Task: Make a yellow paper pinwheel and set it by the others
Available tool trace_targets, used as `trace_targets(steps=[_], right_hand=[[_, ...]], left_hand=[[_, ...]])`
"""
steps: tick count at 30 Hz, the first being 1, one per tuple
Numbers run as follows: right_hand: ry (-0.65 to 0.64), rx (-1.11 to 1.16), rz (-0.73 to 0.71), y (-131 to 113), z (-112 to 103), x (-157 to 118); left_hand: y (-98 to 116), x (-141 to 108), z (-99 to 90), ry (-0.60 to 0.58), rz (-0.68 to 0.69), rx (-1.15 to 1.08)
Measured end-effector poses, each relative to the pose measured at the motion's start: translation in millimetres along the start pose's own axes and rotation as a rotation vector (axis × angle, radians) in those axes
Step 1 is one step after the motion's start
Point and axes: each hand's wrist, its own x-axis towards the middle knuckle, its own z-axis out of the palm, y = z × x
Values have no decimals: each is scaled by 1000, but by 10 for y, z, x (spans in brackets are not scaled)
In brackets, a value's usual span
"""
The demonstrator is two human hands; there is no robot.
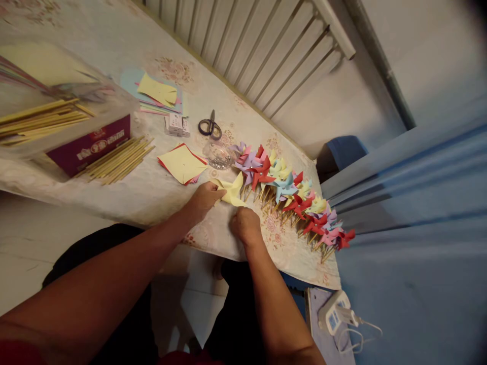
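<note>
A pale yellow paper pinwheel (233, 191) is held between my hands over the front part of the table. The fingers of my left hand (206, 199) pinch its left side. My right hand (246, 223) is closed at the pinwheel's lower right edge; what its fingers grip there is hidden. Just behind lie notched yellow and red paper squares (183, 163) and a clear dish of small metal pieces (220, 156). Many finished-looking pinwheels (285, 185) in red, yellow, blue and purple lie on sticks to the right.
Scissors (210, 126), small boxes (176, 124) and a paper stack (158, 94) lie farther back. At left are loose sticks (117, 159) and a plastic bin (41, 142) holding paper and sticks. A power strip (335, 313) sits beyond the right end of the floral-covered table (213, 233).
</note>
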Motion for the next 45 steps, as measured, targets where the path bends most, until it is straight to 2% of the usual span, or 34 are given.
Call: trace_targets(steps=[3,7,10,13,16,20,25,30,38,45], right_hand=[[74,127,43,50,69,-42],[123,486,92,224,106,-171],[225,748,166,301,-1,-300],[409,913,89,218,-194,-356],[571,902,-73,33,-318,-282],[615,813,-182,-128,-250,-91],[639,769,-145,-127,-78,47],[614,729,-148,-125,3,94],[582,759,-116,-138,29,121],[617,836,-140,-136,41,131]], left_hand=[[12,-6,-5,-3,-6,-20],[20,-16,-4,-16,-25,-31],[18,-25,9,-35,-22,-45],[18,-42,29,-79,-5,-80],[25,-62,43,-93,0,-75],[28,-76,41,-39,34,6],[-10,-55,27,-12,39,59],[-55,-24,15,-12,35,92],[-30,-35,15,-18,28,144],[6,-50,24,-11,41,198]])
